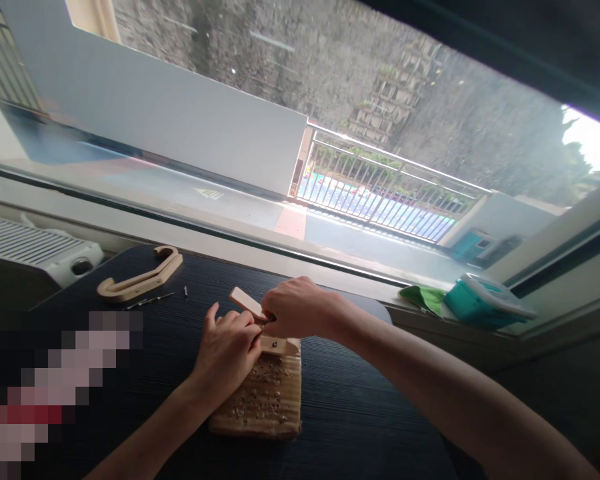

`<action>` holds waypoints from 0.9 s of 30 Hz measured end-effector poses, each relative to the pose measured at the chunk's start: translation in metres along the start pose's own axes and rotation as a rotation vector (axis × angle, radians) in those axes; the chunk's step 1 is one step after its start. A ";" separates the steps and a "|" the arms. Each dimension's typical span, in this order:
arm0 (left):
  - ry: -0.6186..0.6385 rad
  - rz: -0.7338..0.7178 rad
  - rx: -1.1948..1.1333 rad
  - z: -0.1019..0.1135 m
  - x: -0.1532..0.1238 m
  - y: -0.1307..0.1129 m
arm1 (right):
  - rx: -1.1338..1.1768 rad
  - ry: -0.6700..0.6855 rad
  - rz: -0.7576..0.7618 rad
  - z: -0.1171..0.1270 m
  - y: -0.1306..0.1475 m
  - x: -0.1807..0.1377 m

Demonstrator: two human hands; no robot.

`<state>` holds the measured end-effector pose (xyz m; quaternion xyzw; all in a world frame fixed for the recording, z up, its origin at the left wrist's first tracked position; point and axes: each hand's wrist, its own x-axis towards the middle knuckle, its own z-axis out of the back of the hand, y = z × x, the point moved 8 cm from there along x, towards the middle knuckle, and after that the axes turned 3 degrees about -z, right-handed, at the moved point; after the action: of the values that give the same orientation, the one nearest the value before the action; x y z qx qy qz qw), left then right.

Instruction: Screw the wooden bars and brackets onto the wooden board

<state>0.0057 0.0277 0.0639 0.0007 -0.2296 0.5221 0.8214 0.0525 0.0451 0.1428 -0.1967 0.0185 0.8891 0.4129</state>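
On a dark table (370,413) lies a pale wooden board (265,400) strewn with several small bits. My left hand (227,350) rests on the board's near-left part, fingers curled against a small wooden piece (279,345) at its far edge. My right hand (297,308) is closed on a short flat wooden stick (245,301) that slants up to the left, just above that piece. The fingertips of both hands meet there and hide what lies between them.
A curved wooden hook-shaped part (143,277) lies at the table's far left, with a thin metal tool (150,301) and a tiny screw (185,291) beside it. A teal box (480,303) and green cloth (423,297) sit on the window sill. A white radiator (35,250) stands left.
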 end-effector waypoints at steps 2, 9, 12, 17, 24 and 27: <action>-0.002 -0.001 -0.006 0.000 -0.001 0.001 | -0.013 0.016 0.046 0.006 0.004 -0.004; 0.009 0.018 -0.009 -0.003 0.001 0.002 | -0.066 -0.002 0.071 -0.002 0.011 0.010; 0.010 0.015 -0.013 -0.002 0.002 0.001 | -0.048 -0.033 0.026 -0.008 0.008 0.018; 0.003 0.014 -0.020 0.000 0.001 0.002 | -0.047 0.019 0.015 0.001 0.009 0.007; -0.005 0.022 -0.032 0.001 0.000 0.004 | -0.076 -0.018 0.123 0.003 0.021 0.004; 0.002 0.024 -0.034 0.001 0.001 0.003 | -0.071 -0.057 0.110 -0.006 0.019 0.012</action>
<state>0.0034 0.0294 0.0649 -0.0168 -0.2375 0.5281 0.8151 0.0341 0.0400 0.1304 -0.1845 -0.0140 0.9158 0.3564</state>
